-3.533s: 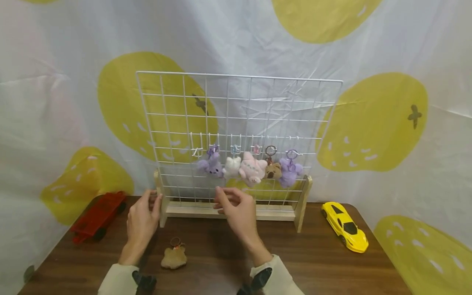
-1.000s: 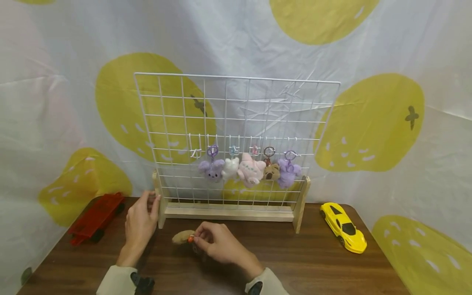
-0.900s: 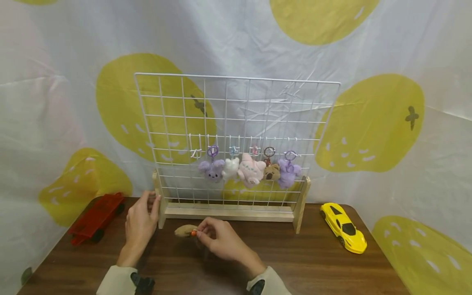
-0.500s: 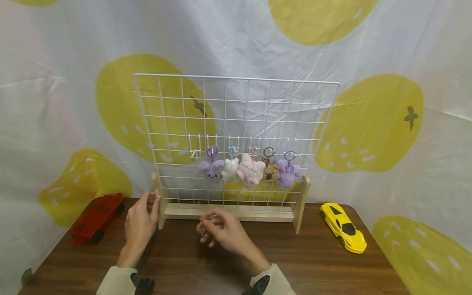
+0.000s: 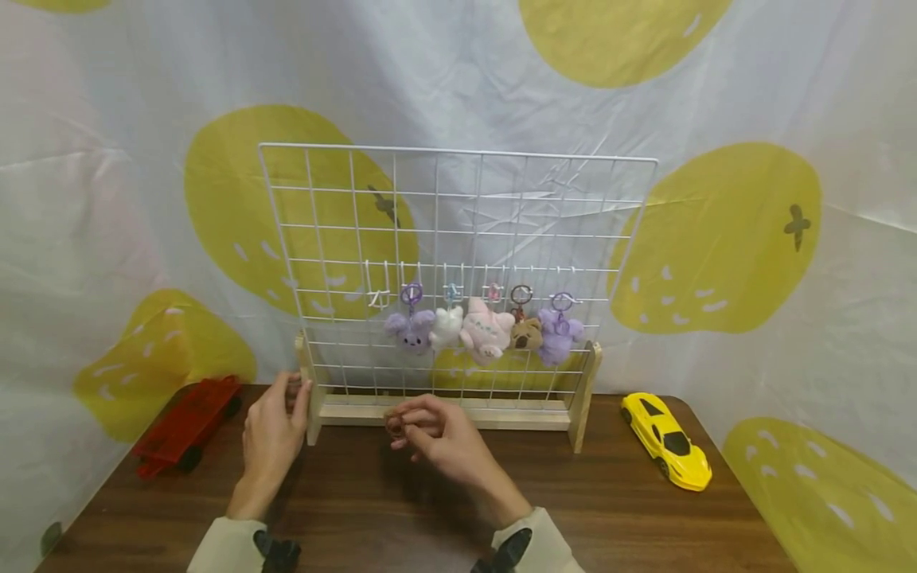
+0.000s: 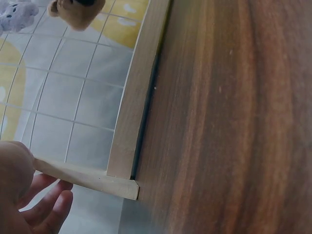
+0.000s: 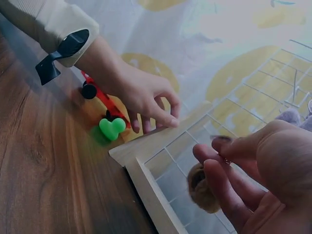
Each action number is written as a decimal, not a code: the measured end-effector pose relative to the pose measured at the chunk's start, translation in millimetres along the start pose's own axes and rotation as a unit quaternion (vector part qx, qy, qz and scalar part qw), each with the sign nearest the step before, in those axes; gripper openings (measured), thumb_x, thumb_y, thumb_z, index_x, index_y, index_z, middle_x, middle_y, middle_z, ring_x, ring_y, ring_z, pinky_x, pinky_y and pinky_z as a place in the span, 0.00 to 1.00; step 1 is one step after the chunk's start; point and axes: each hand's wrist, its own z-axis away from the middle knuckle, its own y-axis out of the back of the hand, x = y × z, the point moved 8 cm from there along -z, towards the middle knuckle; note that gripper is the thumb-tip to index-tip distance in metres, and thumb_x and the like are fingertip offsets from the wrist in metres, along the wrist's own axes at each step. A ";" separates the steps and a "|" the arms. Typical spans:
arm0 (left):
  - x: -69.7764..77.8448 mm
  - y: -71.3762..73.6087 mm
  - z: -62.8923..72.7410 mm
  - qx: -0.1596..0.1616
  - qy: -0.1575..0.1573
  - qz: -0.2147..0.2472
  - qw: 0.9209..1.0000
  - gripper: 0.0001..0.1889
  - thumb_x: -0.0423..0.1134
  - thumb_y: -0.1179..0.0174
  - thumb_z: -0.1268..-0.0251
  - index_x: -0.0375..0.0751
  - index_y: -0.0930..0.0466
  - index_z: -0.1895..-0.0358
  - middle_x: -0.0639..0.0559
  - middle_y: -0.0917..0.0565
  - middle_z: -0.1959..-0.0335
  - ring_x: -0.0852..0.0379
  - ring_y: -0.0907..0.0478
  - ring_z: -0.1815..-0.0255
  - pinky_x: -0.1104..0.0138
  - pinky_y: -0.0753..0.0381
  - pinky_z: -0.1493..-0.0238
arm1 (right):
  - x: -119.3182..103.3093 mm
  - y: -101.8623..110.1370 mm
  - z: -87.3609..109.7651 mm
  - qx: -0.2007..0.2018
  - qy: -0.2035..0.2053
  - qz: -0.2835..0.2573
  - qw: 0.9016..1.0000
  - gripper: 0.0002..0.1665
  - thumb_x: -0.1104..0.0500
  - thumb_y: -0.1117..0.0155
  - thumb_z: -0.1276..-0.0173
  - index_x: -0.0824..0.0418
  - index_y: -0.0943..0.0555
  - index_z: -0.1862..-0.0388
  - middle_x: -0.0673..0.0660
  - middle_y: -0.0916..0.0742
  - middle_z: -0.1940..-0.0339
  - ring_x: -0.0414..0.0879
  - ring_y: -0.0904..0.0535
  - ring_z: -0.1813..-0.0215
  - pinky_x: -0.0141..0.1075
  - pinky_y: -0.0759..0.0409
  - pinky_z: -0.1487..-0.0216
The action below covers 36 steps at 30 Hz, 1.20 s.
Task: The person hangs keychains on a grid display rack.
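Note:
My left hand [image 5: 275, 430] holds the left wooden upright [image 6: 87, 180] of a wire grid stand, thumb on one side and fingers on the other. In front of the stand's bottom bar [image 5: 351, 414], my right hand [image 5: 451, 442] pinches the ring end of a small brown plush keychain [image 7: 204, 190] between thumb and fingertips. The plush hangs below the fingers, mostly hidden by them in the head view. Higher on the white grid [image 5: 458, 191] hangs a row of plush keychains, among them a purple one [image 5: 411, 330], a white one [image 5: 447, 326] and a pink one [image 5: 487, 330].
At the row's left end a white hook [image 5: 378, 298] holds nothing. A red toy vehicle [image 5: 189, 426] stands at the table's left, a yellow toy car [image 5: 666, 442] at its right. A fruit-printed curtain [image 5: 458, 72] hangs close behind the grid.
My right hand has picked the brown plush keychain off the table and moved it up towards the stand's bottom bar. My left hand keeps its place on the upright.

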 end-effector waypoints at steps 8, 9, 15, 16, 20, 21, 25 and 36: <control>1.6 -1.4 0.1 -0.001 0.000 0.001 1.000 0.11 0.46 0.35 0.19 0.43 0.14 0.45 0.44 0.06 0.58 0.43 0.09 0.61 0.39 0.13 0.61 | -1.9 14.5 1.7 0.058 -0.009 0.009 0.998 0.11 0.58 0.29 0.22 0.61 0.12 0.45 0.63 0.05 0.52 0.42 0.06 0.64 0.35 0.11 0.68; 2.2 -1.5 0.0 -0.001 0.000 0.001 1.000 0.12 0.46 0.35 0.19 0.43 0.14 0.45 0.43 0.06 0.58 0.43 0.09 0.61 0.39 0.13 0.61 | -2.2 16.9 1.8 0.065 -0.008 0.011 0.998 0.12 0.57 0.29 0.22 0.61 0.12 0.45 0.63 0.05 0.52 0.41 0.07 0.65 0.34 0.12 0.70; 4.4 -1.5 0.4 -0.002 0.001 0.002 1.000 0.12 0.45 0.35 0.19 0.42 0.14 0.45 0.43 0.06 0.58 0.42 0.08 0.60 0.39 0.13 0.60 | -8.0 33.5 2.5 0.118 0.020 0.026 0.992 0.11 0.54 0.27 0.22 0.62 0.09 0.55 0.65 0.06 0.65 0.42 0.15 0.78 0.30 0.19 0.76; 4.9 -1.3 0.4 -0.002 0.000 0.002 1.000 0.12 0.45 0.35 0.19 0.42 0.14 0.45 0.43 0.06 0.58 0.42 0.08 0.60 0.39 0.13 0.60 | -9.2 36.2 2.8 0.128 0.025 0.029 0.991 0.11 0.54 0.27 0.23 0.62 0.08 0.58 0.64 0.06 0.68 0.44 0.16 0.79 0.30 0.19 0.77; 5.9 -0.9 0.9 0.000 -0.001 0.002 1.000 0.11 0.45 0.35 0.19 0.42 0.14 0.46 0.43 0.06 0.58 0.42 0.09 0.60 0.39 0.13 0.61 | -9.4 43.5 3.0 0.153 0.029 0.040 0.987 0.14 0.54 0.28 0.22 0.63 0.09 0.64 0.61 0.09 0.75 0.53 0.19 0.80 0.34 0.17 0.75; 5.9 -0.9 0.9 0.000 -0.002 0.002 1.000 0.11 0.45 0.35 0.19 0.42 0.14 0.46 0.43 0.06 0.58 0.42 0.09 0.61 0.39 0.14 0.61 | -9.3 44.2 2.9 0.155 0.028 0.039 0.987 0.14 0.54 0.28 0.22 0.63 0.09 0.64 0.60 0.09 0.75 0.55 0.19 0.80 0.35 0.16 0.75; 5.8 -1.4 0.7 0.002 -0.006 0.003 1.000 0.11 0.45 0.35 0.19 0.42 0.14 0.46 0.43 0.06 0.59 0.42 0.09 0.61 0.39 0.13 0.61 | -10.2 43.6 2.9 0.155 0.018 0.027 0.987 0.14 0.54 0.28 0.22 0.64 0.09 0.62 0.61 0.08 0.73 0.50 0.17 0.79 0.34 0.17 0.76; 3.5 0.6 0.7 0.001 -0.003 0.000 1.000 0.11 0.46 0.36 0.19 0.43 0.15 0.45 0.43 0.07 0.58 0.42 0.09 0.60 0.39 0.14 0.60 | -31.9 22.6 -5.0 0.154 0.037 -0.105 0.982 0.15 0.59 0.27 0.24 0.73 0.14 0.51 0.72 0.06 0.58 0.46 0.05 0.61 0.41 0.06 0.54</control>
